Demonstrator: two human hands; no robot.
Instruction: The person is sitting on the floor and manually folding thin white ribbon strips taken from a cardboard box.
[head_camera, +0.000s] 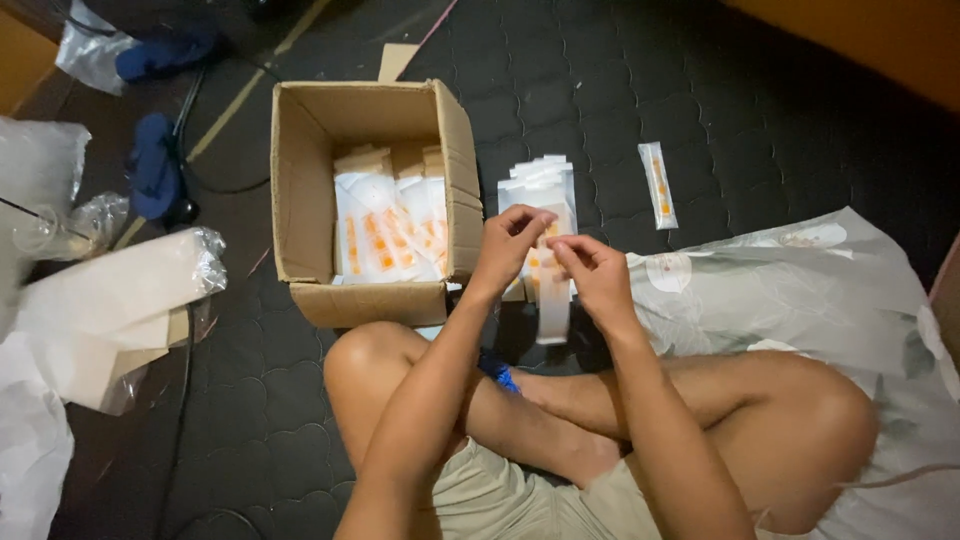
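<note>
My left hand and my right hand meet in front of me, both pinching the top of a long white packet with orange marks that hangs down between them. Just behind my hands lies a stack of similar white packets on the dark quilted floor. An open cardboard box to the left holds several more white and orange packets. I sit cross-legged, knees below the hands.
One loose packet lies to the right on the floor. A bundle of white material in clear plastic sits at the left, with blue slippers and a black cable behind it. A patterned grey cloth lies to my right.
</note>
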